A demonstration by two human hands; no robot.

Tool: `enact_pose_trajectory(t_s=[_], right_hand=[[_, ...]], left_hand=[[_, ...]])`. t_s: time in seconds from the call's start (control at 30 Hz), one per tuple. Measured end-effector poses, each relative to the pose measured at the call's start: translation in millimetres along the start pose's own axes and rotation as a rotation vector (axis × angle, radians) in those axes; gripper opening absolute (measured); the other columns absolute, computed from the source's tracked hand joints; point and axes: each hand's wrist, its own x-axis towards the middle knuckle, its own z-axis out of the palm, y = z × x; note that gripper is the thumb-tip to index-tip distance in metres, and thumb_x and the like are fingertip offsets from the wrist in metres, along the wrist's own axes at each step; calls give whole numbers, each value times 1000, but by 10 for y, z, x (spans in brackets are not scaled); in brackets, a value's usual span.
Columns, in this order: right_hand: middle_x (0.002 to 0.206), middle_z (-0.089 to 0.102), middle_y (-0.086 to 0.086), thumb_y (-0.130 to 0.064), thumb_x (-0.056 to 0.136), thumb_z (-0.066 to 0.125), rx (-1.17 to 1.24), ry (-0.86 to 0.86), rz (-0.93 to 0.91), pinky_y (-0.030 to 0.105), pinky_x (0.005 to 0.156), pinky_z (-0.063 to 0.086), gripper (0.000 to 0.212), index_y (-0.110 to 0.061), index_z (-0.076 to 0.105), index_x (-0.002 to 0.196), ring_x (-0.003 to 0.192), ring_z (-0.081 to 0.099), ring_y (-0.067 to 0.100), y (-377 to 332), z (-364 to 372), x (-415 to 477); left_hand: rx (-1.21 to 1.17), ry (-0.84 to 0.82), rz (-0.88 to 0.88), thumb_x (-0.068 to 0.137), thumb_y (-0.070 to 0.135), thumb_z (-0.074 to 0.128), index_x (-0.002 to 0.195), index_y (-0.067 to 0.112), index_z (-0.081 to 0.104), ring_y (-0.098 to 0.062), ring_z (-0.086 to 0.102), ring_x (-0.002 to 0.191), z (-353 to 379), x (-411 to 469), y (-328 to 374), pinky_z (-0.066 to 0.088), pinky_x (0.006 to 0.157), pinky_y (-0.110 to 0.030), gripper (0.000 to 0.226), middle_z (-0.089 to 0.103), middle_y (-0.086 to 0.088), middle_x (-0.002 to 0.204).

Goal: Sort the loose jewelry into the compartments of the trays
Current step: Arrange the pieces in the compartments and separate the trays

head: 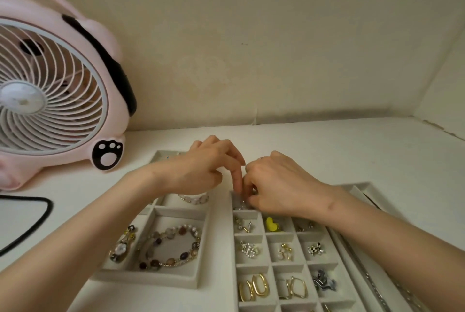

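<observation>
A small silvery piece [239, 203] sits in the earring tray's [269, 264] far-left compartment. The left hand [201, 168] points a finger down onto it and the right hand [276, 180] curls beside it; grip unclear. A pink fan [50, 90] stands far left on the table [327, 150].

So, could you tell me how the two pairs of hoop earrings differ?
The gold hoops are thick rounded ovals; the paler hoops are thin and angular. The gold hoops fill the left compartment, the paler hoops the next. Both share one row of the grid tray.
</observation>
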Motion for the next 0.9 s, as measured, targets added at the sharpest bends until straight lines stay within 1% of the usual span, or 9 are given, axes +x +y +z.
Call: enact_pose_trajectory(t_s=[0.07, 0.13, 0.2, 0.27, 0.37, 0.53, 0.63, 0.73, 0.9], right_hand=[[67, 46, -13, -22, 85, 56, 32, -24, 21, 22, 71, 24, 18, -26, 73, 90, 69, 44, 9, 17, -39, -15], [62, 42, -15, -25, 85, 58, 86, -45, 63, 16, 61, 23, 17, -29, 73, 91, 62, 41, 6, 67, -111, -35], [63, 43, -16, -27, 84, 61, 147, -59, 101, 12, 56, 24, 14, -30, 73, 90, 63, 41, 3, 123, -168, -62], [65, 46, -14, -29, 83, 63, 188, -63, 125, 13, 58, 31, 12, -32, 73, 87, 67, 44, 4, 168, -194, -94], [69, 52, -11, -27, 83, 64, 237, -53, 166, 22, 65, 40, 12, -34, 73, 84, 70, 49, 6, 221, -215, -134], [75, 57, -6, -15, 84, 56, 278, -64, 179, 29, 70, 45, 27, -37, 73, 87, 73, 52, 10, 224, -217, -185], [73, 53, -9, -11, 83, 52, 286, -75, 169, 27, 70, 45, 33, -36, 73, 88, 72, 50, 8, 183, -198, -183], [74, 53, -9, -10, 82, 52, 294, -80, 179, 25, 67, 43, 33, -35, 73, 85, 70, 49, 8, 207, -234, -193], [76, 52, -7, -11, 78, 52, 259, -190, 181, 22, 63, 37, 31, -33, 75, 79, 73, 49, 8, 280, -268, -266]], left_hand=[[39, -36, 22, 70, -12, 37, 83, 45, 58, -4, 25, 116, 36, 8, 23, 19, 100, -27, 62, 41, 16, 125], [73, -54, 31, 68, -13, 35, 88, 44, 61, -7, 26, 116, 67, 17, 34, 20, 102, -30, 66, 40, 15, 124], [100, -71, 33, 67, -13, 34, 92, 41, 65, -9, 26, 116, 88, 21, 36, 21, 101, -31, 68, 40, 15, 124], [136, -88, 39, 68, -12, 35, 94, 40, 67, -9, 26, 115, 107, 21, 44, 21, 101, -31, 66, 39, 15, 125], [176, -97, 28, 72, -11, 36, 96, 40, 68, -9, 25, 116, 127, 27, 58, 19, 101, -30, 64, 38, 15, 126], [243, -57, 36, 71, -8, 37, 97, 40, 68, -8, 24, 117, 143, 34, 42, 17, 102, -31, 63, 37, 15, 127], [277, -33, 39, 72, -6, 38, 99, 39, 67, -8, 23, 118, 149, 37, 40, 17, 102, -30, 60, 36, 15, 128], [267, -17, 38, 73, -6, 39, 98, 38, 67, -8, 24, 118, 148, 34, 47, 18, 102, -30, 58, 37, 15, 127], [186, 34, 44, 70, -8, 40, 94, 36, 65, -7, 27, 115, 168, 43, 39, 19, 99, -29, 56, 41, 16, 122]])
